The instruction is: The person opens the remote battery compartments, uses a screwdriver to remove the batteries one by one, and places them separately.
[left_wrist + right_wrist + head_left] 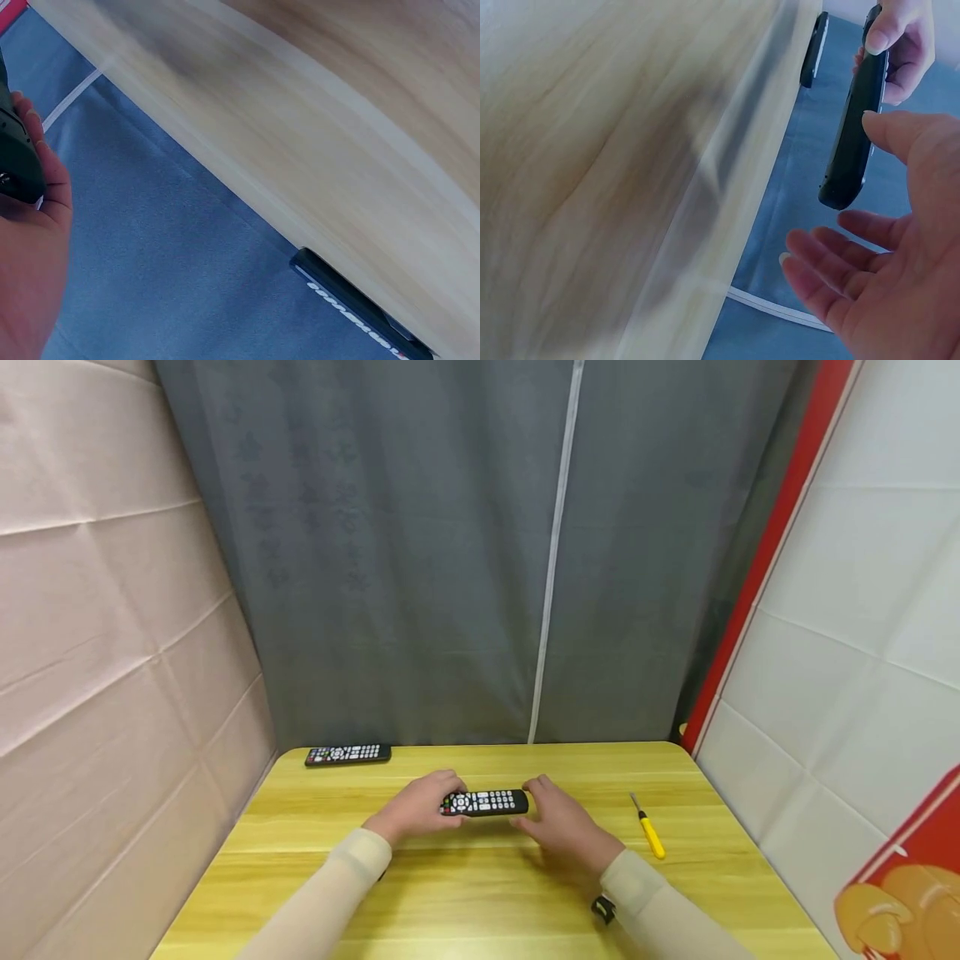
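Observation:
A black remote control (491, 802) with white buttons is held level above the table by my left hand (423, 806), which grips its left end. Around the remote's right end, my right hand (558, 822) spreads thumb and fingers. In the right wrist view the right hand (885, 240) has its thumb near the remote's (853, 142) side, its fingers spread beyond the free end; whether the thumb touches cannot be told. The left wrist view shows only part of the left hand (37, 247) and the held remote (19, 157).
A second black remote (348, 755) lies at the table's back left edge. A screwdriver (649, 832) with a yellow handle rests on the right of the wooden table (465, 910). A grey curtain (420, 568) hangs behind, with light walls on both sides.

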A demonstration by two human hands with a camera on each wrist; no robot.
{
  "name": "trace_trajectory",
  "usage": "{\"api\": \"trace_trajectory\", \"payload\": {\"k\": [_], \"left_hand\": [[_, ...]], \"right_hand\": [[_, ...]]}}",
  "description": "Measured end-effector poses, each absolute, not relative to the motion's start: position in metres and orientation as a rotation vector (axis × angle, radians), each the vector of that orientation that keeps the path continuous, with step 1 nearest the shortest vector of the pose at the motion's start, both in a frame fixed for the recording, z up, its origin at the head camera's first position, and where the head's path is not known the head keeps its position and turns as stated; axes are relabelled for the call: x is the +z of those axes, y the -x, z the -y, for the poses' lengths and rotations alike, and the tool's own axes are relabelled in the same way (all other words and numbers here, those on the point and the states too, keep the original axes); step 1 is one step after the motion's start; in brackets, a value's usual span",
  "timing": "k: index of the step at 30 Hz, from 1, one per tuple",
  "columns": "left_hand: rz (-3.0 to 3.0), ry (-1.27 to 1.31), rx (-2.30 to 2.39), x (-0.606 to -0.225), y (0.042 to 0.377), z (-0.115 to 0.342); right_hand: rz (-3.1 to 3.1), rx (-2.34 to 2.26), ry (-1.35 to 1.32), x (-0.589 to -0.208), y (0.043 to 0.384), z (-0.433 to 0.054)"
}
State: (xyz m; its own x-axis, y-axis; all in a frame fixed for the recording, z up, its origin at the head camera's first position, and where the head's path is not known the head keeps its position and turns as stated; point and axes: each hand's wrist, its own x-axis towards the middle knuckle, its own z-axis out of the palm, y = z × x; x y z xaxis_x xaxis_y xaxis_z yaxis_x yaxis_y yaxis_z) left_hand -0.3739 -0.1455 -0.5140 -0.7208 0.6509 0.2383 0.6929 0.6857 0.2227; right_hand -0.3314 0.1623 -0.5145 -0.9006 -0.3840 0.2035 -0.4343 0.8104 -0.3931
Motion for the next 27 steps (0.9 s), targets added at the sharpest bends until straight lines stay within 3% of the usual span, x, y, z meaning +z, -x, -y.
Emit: {"api": "trace_trajectory", "payload": {"k": [27], "left_hand": [[2.712, 1.201, -0.434, -0.516, 0.378, 0.122]], "right_hand": [[2.754, 0.611, -0.87, -0.508, 0.339, -0.159]]}}
